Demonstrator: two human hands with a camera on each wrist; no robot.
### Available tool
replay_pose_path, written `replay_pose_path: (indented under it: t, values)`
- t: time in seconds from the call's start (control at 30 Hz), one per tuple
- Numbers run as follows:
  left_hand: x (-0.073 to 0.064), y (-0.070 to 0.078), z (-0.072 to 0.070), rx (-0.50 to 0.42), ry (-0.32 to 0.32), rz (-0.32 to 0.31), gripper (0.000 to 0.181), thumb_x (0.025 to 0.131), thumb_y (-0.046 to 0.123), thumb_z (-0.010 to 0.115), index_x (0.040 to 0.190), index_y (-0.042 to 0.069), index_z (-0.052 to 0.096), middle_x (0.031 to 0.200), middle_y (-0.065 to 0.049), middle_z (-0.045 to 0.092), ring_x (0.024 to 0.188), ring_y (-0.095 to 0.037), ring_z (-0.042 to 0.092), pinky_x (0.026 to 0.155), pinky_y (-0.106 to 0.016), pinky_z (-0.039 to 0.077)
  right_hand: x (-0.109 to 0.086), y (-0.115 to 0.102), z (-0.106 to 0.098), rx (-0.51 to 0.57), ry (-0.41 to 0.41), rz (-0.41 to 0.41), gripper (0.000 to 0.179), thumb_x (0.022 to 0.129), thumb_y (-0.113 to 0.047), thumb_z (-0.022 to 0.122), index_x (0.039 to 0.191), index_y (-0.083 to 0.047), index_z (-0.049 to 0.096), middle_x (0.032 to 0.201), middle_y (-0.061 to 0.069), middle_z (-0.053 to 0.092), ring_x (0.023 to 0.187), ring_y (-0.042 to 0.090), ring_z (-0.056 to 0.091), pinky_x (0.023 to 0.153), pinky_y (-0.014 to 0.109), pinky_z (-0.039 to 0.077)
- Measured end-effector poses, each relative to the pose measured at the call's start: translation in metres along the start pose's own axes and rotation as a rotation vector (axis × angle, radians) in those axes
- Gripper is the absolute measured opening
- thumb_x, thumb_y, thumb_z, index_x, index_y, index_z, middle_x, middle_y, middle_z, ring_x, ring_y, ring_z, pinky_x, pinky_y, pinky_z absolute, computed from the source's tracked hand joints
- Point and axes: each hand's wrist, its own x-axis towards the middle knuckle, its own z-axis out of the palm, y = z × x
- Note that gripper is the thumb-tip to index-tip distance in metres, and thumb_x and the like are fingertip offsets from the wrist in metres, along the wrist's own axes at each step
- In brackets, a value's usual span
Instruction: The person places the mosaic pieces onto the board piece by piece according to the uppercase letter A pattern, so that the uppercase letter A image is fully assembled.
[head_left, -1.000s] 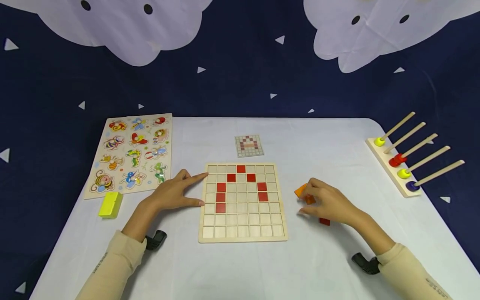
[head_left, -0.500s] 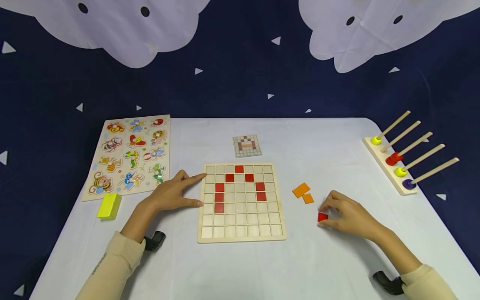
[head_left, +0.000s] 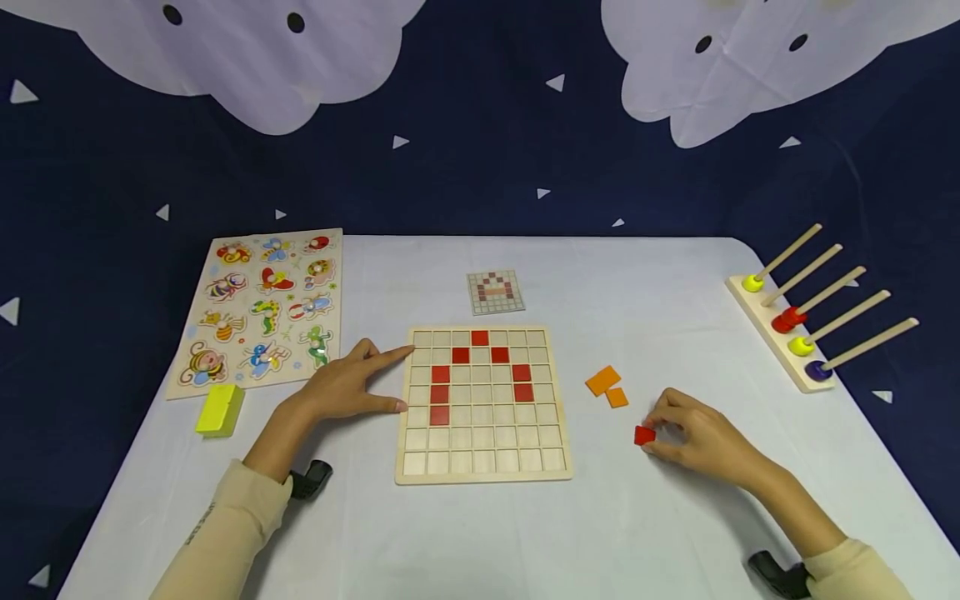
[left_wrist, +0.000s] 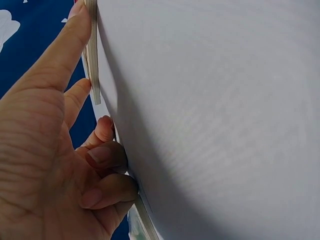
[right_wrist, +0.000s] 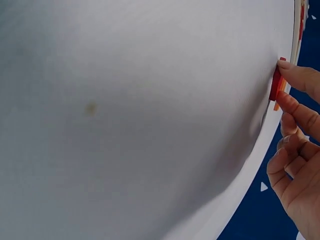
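Note:
In the head view, a wooden grid board lies in the middle of the table, with several red square tiles in its cells. My left hand touches the board's left edge with a stretched index finger and thumb; its other fingers are curled in the left wrist view. To the right of the board, my right hand pinches a red tile between thumb and index finger. The right wrist view has this red tile at the fingertips. Orange tiles, one oblong and one smaller square, lie between board and right hand.
A small card with a printed grid pattern lies behind the board. An insect puzzle board and a yellow block are at left. A wooden peg stand with coloured beads stands at back right. A dark blue cloth hangs behind.
My right hand has moved right and toward me, from over the orange tiles to the red tile, which it now pinches. The left hand has stayed at the board's edge.

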Motion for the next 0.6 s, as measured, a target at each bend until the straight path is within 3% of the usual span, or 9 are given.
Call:
replay_pose_path:
  t: [0.27,0.6]
  values:
    - [0.0,0.0,0.0,0.003,-0.001,0.002,0.09,0.075,0.058,0.079,0.152,0.029,0.042,0.101,-0.004,0.044,0.067,-0.016,0.038,0.057,-0.029,0.033,0.008,-0.005,0.006,0.022,0.008,-0.036,0.027,0.067,-0.014,0.09,0.084,-0.022,0.071,0.087,-0.013,0.05,0.079,0.003,0.049,0.068,0.023,0.045]
    - [-0.001,0.002,-0.002,0.005,-0.003,0.001,0.089,0.076,0.058,0.078,0.152,0.028,0.042,0.1,-0.005,0.044,0.066,-0.016,0.037,0.057,-0.03,0.032,0.035,-0.03,0.008,0.061,-0.036,-0.045,0.023,0.07,-0.012,0.087,0.085,-0.017,0.071,0.088,-0.007,0.051,0.08,0.008,0.051,0.069,0.023,0.044]
